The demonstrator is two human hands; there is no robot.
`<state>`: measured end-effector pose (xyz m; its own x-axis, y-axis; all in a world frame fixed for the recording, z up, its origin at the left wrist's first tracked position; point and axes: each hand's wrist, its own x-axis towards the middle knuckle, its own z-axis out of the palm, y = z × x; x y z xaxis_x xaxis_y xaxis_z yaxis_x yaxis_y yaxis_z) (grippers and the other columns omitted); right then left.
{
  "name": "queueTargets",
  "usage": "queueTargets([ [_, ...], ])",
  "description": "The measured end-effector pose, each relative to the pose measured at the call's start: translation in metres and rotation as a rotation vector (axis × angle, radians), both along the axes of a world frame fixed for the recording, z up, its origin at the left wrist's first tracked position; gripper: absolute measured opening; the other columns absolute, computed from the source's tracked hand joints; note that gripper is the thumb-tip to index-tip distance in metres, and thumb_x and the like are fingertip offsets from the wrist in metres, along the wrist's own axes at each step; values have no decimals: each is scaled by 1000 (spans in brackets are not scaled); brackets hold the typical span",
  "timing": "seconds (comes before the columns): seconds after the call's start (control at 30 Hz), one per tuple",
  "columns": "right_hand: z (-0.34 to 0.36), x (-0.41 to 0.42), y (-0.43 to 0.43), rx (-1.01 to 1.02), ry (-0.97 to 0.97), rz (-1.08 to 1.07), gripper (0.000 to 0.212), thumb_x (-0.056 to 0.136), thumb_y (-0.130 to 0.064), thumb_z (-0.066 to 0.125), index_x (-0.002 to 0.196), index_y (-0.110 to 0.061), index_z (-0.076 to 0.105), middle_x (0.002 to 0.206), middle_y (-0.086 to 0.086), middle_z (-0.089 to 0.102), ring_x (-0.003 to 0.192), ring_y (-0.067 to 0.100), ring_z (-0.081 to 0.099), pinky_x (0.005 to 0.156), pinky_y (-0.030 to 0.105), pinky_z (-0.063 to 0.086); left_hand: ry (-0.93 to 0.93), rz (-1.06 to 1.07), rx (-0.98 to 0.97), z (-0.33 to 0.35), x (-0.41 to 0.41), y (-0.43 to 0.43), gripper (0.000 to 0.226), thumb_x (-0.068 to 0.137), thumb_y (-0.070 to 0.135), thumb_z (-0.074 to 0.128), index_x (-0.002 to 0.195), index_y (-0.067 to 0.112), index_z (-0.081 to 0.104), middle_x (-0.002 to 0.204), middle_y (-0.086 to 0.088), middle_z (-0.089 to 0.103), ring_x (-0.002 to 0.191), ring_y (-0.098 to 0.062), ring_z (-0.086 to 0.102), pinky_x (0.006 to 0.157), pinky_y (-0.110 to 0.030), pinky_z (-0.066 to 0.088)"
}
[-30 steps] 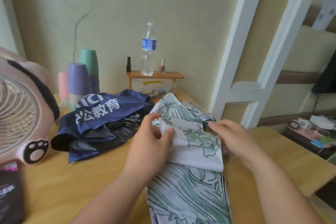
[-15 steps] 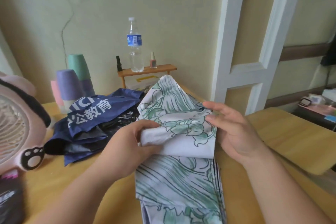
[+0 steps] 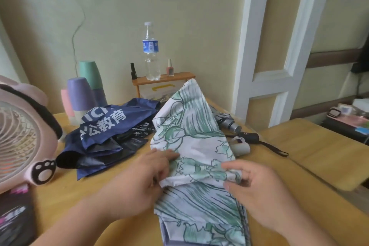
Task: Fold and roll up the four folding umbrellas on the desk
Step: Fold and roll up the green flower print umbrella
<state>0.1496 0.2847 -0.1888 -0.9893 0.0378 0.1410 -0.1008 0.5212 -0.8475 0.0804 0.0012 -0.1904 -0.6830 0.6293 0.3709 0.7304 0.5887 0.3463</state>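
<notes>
A white folding umbrella with a green leaf print (image 3: 191,138) lies lengthwise down the middle of the wooden desk (image 3: 319,158). My left hand (image 3: 143,177) pinches a fold of its cloth at the left side. My right hand (image 3: 257,183) grips the same fold at the right side. A navy umbrella with white lettering (image 3: 103,134) lies crumpled to the left. Behind the white one I see a grey umbrella (image 3: 227,122) and a black handle with a strap (image 3: 253,138).
A pink desk fan (image 3: 22,136) stands at the left edge. Stacked pastel cups (image 3: 83,92) sit at the back left. A small wooden shelf (image 3: 163,78) carries a water bottle (image 3: 150,52) and nail polish bottles. A white bed ladder frame (image 3: 257,50) rises behind.
The folded flap of white cloth has come down lower toward me. My right hand dropped from the upper edge to the fold's right end, uncovering the grey umbrella and black handle behind.
</notes>
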Motion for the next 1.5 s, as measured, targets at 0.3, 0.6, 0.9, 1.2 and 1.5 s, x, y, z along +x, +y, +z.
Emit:
queueTargets([
  [0.3, -27, -3, 0, 201, 297, -25, 9, 89, -21, 74, 93, -28, 79, 73, -19, 60, 70, 2, 59, 58, 14, 42, -330, 121, 78, 57, -13, 47, 56, 83, 84, 46, 126, 49, 54, 127, 38, 54, 115, 18, 50, 91, -10, 40],
  [0.6, -21, 5, 3, 3, 309, 13, 19, 78, -42, 80, 92, -30, 78, 81, -17, 69, 76, 9, 67, 67, 34, 56, -408, 228, -247, 25, -29, 58, 76, 87, 81, 36, 155, 47, 31, 158, 26, 34, 145, -3, 34, 115, -24, 26],
  [0.9, -12, 12, 6, -398, 128, 70, 24, 87, -11, 76, 104, -28, 75, 82, -1, 79, 78, 8, 73, 70, 18, 53, -340, 206, -135, 18, -19, 39, 66, 89, 77, 36, 146, 45, 44, 140, 28, 47, 127, 8, 41, 106, -17, 31],
  [1.2, -18, 11, 9, -241, 19, 78, 19, 85, -10, 79, 86, -29, 82, 81, 0, 79, 79, 14, 74, 75, 26, 57, -290, 199, -326, 21, -11, 52, 93, 82, 85, 41, 158, 33, 26, 167, 17, 14, 153, -6, 13, 124, -29, 11],
  [1.5, -18, 9, 12, -243, 56, 84, 29, 85, -4, 77, 87, -33, 79, 69, 11, 72, 66, 13, 67, 67, 20, 51, -202, 205, -309, 18, -11, 46, 84, 84, 82, 36, 152, 32, 37, 151, 12, 46, 135, -12, 42, 114, -29, 30],
])
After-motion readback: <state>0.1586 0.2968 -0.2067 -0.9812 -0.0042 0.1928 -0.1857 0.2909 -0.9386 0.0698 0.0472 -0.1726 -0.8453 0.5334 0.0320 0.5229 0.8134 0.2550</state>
